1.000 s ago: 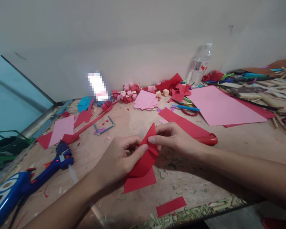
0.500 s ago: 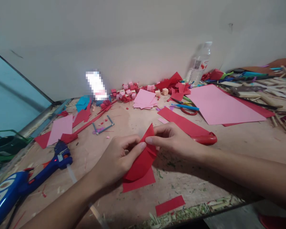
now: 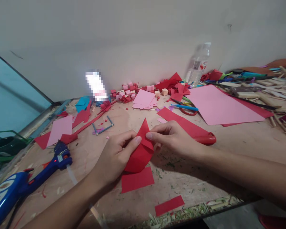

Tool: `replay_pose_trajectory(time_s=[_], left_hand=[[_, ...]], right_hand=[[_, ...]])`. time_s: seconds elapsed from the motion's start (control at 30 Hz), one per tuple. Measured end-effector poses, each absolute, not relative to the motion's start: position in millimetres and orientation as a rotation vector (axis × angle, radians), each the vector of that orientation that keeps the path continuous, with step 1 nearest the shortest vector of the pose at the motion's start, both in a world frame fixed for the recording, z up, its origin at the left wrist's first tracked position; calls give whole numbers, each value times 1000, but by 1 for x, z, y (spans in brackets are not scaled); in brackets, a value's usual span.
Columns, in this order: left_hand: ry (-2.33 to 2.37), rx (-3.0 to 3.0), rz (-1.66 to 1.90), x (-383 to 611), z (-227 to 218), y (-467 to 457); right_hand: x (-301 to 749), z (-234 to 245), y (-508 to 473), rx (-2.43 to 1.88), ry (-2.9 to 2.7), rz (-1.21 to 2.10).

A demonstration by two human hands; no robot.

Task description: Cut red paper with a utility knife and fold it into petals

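Both my hands hold a folded red paper piece (image 3: 140,152) just above the wooden table (image 3: 228,149). My left hand (image 3: 115,157) pinches its left side, thumb and forefinger closed on it. My right hand (image 3: 173,138) pinches the upper right edge near the pointed tip. A flat red paper square (image 3: 137,183) lies on the table right under the folded piece. A small red strip (image 3: 169,205) rests near the front edge.
A blue glue gun (image 3: 47,167) lies at left. Large pink sheet (image 3: 216,106), red sheets, red-handled scissors (image 3: 203,139), pens, small pink and red paper cubes (image 3: 127,90) and a plastic bottle (image 3: 197,65) crowd the back. Wooden sticks (image 3: 276,92) are piled at right.
The folded red piece has been lifted slightly and turned, its tip now pointing more upward and to the left. Both hands shifted a little left with it.
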State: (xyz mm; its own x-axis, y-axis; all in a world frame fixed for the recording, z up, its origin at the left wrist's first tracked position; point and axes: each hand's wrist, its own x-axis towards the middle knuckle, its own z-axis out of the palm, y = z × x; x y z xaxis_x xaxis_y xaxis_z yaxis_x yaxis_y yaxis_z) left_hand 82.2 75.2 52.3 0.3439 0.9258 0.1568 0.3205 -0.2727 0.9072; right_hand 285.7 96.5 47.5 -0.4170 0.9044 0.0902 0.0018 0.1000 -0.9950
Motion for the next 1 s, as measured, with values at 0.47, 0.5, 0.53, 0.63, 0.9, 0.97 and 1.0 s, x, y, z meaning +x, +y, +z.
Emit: replay_pose_trajectory(time_s=[0.47, 0.5, 0.53, 0.63, 0.9, 0.97, 1.0], left_hand=[[1093, 1734, 1024, 80, 59, 76], [1099, 1719, 1036, 80, 59, 77], [1106, 1699, 1041, 80, 58, 77], [1113, 1633, 1028, 79, 56, 78], [1070, 1499, 982, 82, 54, 75], [1046, 1535, 945, 83, 53, 74], [1038, 1561, 916, 84, 53, 73]], right_hand=[[283, 49, 93, -936, -1525, 1576], [283, 50, 93, -939, -1526, 1573], [283, 50, 93, -940, -1534, 1571], [284, 49, 93, -936, -1561, 1571], [286, 50, 95, -897, -1617, 1547], [286, 51, 95, -880, -1633, 1490], [286, 52, 95, -877, -1634, 1462]])
